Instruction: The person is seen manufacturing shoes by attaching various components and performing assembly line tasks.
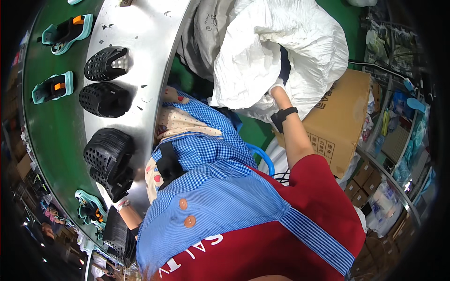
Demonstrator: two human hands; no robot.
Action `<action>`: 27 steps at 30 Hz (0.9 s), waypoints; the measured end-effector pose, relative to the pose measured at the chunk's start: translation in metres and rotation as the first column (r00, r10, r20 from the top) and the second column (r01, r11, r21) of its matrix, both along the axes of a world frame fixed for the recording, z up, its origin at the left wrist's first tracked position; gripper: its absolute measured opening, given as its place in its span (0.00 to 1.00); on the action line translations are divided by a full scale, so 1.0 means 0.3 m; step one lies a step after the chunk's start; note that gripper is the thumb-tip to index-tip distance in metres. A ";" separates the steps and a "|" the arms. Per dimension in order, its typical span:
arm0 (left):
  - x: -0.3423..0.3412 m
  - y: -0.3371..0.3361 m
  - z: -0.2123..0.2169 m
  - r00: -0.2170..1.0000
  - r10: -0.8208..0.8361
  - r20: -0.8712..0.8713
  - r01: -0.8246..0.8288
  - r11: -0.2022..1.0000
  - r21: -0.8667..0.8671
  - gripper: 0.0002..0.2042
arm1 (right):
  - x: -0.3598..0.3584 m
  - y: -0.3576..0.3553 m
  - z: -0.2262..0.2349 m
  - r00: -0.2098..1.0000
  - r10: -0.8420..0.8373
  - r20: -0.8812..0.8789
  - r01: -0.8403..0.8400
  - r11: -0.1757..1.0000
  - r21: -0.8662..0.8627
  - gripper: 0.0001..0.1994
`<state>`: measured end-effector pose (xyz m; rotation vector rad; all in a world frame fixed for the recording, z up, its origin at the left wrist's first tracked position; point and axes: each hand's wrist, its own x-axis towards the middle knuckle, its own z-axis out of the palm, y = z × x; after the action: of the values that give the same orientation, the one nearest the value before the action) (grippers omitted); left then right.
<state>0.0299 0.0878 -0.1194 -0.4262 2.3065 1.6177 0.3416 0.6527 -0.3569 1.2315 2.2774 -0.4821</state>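
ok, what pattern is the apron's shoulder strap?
The strap is blue-and-white check; head view shows it best.

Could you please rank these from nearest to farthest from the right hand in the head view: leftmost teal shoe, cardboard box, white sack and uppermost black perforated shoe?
1. White sack: right hand at its opening.
2. Cardboard box: to the lower right.
3. Uppermost black perforated shoe: left, on the metal table.
4. Leftmost teal shoe: farther left, on the green surface.
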 end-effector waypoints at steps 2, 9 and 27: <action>-0.002 -0.006 0.002 1.000 -0.002 0.004 0.002 1.000 0.009 0.23 | 0.006 -0.019 -0.025 1.000 0.017 0.026 -0.017 1.000 0.000 0.26; -0.005 -0.004 -0.010 1.000 0.028 0.006 -0.028 0.999 0.033 0.23 | 0.067 -0.032 -0.072 0.990 0.105 0.092 -0.104 0.995 -0.006 0.27; -0.021 -0.068 -0.001 0.998 0.059 0.026 -0.061 0.997 0.057 0.23 | 0.107 -0.036 -0.132 0.849 0.525 -0.064 -0.528 0.849 -0.030 0.23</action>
<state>0.0235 0.0673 -0.1197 -0.5032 2.2441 1.6929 0.3736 0.6419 -0.3966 0.5239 2.4987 -0.3572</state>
